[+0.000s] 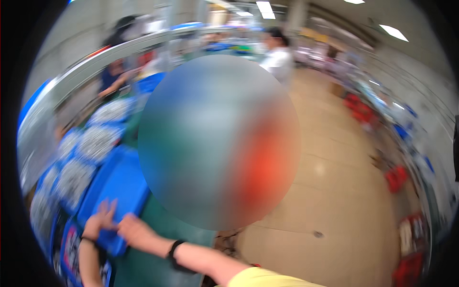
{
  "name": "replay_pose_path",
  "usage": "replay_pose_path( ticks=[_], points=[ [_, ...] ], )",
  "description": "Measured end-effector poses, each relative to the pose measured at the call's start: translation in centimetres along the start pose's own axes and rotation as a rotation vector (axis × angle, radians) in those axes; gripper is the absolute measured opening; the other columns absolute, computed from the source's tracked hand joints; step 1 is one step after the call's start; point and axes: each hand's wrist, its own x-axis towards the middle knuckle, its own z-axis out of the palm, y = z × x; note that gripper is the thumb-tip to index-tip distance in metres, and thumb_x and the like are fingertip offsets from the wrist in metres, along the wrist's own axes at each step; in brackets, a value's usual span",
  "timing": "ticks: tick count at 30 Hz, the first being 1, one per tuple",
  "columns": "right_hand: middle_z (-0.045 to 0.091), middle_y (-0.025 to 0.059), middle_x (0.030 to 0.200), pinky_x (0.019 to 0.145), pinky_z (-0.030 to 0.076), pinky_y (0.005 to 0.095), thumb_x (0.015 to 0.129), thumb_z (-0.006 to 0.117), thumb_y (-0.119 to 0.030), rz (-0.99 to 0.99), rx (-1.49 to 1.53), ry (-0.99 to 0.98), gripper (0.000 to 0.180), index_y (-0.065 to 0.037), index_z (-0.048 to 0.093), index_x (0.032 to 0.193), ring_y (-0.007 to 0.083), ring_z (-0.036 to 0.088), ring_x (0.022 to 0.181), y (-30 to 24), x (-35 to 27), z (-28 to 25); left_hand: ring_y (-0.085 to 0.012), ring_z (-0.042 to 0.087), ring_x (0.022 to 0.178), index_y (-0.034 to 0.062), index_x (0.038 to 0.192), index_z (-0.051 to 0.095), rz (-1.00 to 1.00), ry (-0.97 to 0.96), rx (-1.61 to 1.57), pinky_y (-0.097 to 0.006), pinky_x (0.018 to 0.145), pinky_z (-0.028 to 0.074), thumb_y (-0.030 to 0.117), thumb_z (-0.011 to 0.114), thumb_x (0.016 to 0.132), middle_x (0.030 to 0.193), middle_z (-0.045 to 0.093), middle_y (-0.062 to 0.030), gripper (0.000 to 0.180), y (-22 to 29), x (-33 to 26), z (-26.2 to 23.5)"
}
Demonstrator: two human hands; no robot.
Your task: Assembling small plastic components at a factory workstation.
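Head view: workshop, tan floor, green bench | blue tray at bench's left edge (filled trays beyond) | left hand spread flat on it, right hand apparently gripping its near rim | step: seating tray; next needs firm two-handed hold.

A plain blue bin sits on a dark green table, beside blue bins of speckled grey parts.

head cam | looks down-left, blurred | hands near, lower left | floor right
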Motion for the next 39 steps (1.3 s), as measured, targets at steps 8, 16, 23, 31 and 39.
replay_pose_path(
  ticks=[8, 16, 23, 31, 39],
  points=[
    [0.049, 0.0101, 0.093, 0.099, 0.026, 0.041, 0.069, 0.063, -0.04, -0.059, -0.271, -0.235, 0.042, -0.005, 0.052, 0.091, 0.025, 0.046, 0.102, -0.9, 0.9, -1.5, -0.0372, 0.011, 0.132, 0.0336, 0.139, 0.012, -0.129, -0.125, 0.059, -0.067, 0.096, 0.012, 0.065, 0.035, 0.079, 0.144, 0.012, -0.0141, 0.071, 4.5, -6.5, -0.4],
    [0.048, 0.0108, 0.089, 0.097, 0.029, 0.0431, 0.065, 0.068, -0.033, -0.11, -0.211, -0.089, 0.047, -0.002, 0.047, 0.094, 0.0259, 0.047, 0.096, -0.7, 0.1, -1.3, -0.036, 0.007, 0.133, 0.0307, 0.137, 0.024, -0.264, 0.243, 0.06, -0.068, 0.095, 0.002, 0.064, 0.028, 0.082, 0.143, 0.016, -0.0144, 0.065, 7.1, -10.1, 1.6],
    [0.047, 0.0135, 0.087, 0.095, 0.03, 0.045, 0.067, 0.067, -0.028, -0.15, -0.195, -0.108, 0.04, 0.0, 0.047, 0.087, 0.0299, 0.047, 0.09, -0.7, 1.0, -1.5, -0.0385, 0.002, 0.132, 0.0266, 0.134, 0.032, -0.31, 0.427, -0.142, -0.069, 0.095, 0.005, 0.067, 0.033, 0.079, 0.143, 0.014, -0.0161, 0.069, 8.0, -12.5, 3.2],
    [0.047, 0.0135, 0.09, 0.096, 0.028, 0.0426, 0.063, 0.071, -0.031, -0.172, -0.183, -0.369, 0.045, -0.002, 0.048, 0.088, 0.0301, 0.046, 0.094, -0.9, 2.4, -3.6, -0.0446, -0.001, 0.13, 0.0226, 0.123, 0.051, -0.339, 0.208, -0.235, -0.064, 0.098, 0.009, 0.071, 0.046, 0.069, 0.14, 0.02, -0.019, 0.073, 8.1, -12.1, 2.5],
    [0.036, 0.0205, 0.125, 0.096, 0.024, 0.0542, 0.076, 0.06, -0.04, -0.039, 0.026, -0.322, 0.059, -0.003, 0.042, 0.119, 0.0347, 0.032, 0.12, 3.8, 6.1, -6.1, -0.0426, 0.001, 0.131, 0.0249, 0.126, 0.046, -0.333, 0.216, -0.19, -0.063, 0.099, 0.005, 0.068, 0.047, 0.07, 0.141, 0.019, -0.018, 0.071, 8.1, -12.2, 2.3]
  ],
)
